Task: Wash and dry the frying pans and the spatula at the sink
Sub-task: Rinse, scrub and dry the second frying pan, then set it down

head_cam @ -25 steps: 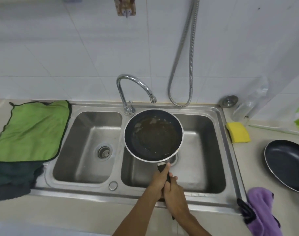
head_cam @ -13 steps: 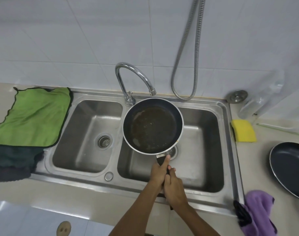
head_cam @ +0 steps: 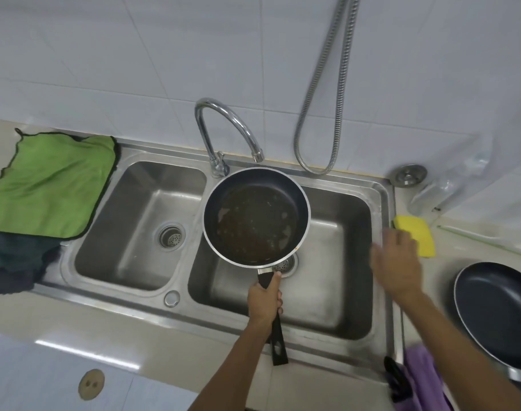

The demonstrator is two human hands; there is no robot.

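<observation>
Stainless steel took up most of the view: a double sink (head_cam: pixel 339 301) set into a pale counter, no water visibly running from the tap (head_cam: pixel 223 129) behind the divider. Left of it lay a green cloth (head_cam: pixel 51 185) spread flat. The dirty frying pan (head_cam: pixel 255 221) was held level over the right basin, just under the spout, its dark base coated in brown residue. A second frying pan (head_cam: pixel 496 312) sat on the counter at the right, well apart from the sink, with a purple cloth (head_cam: pixel 422 378) near it. The spatula could not be made out.

The left hand (head_cam: pixel 265 301) gripped the pan's black handle (head_cam: pixel 278 342), fingers wrapped round it and thumb laid along the top. The right hand (head_cam: pixel 397 262), blurred, hovered at the sink's right rim with fingers loosely spread, holding nothing, just beside the yellow sponge (head_cam: pixel 421 235).

Washing seemed barely begun, with the first pan about to be scrubbed. The next move probably called for taking up the sponge, getting water on the residue, and keeping the pan steady one-handed.
</observation>
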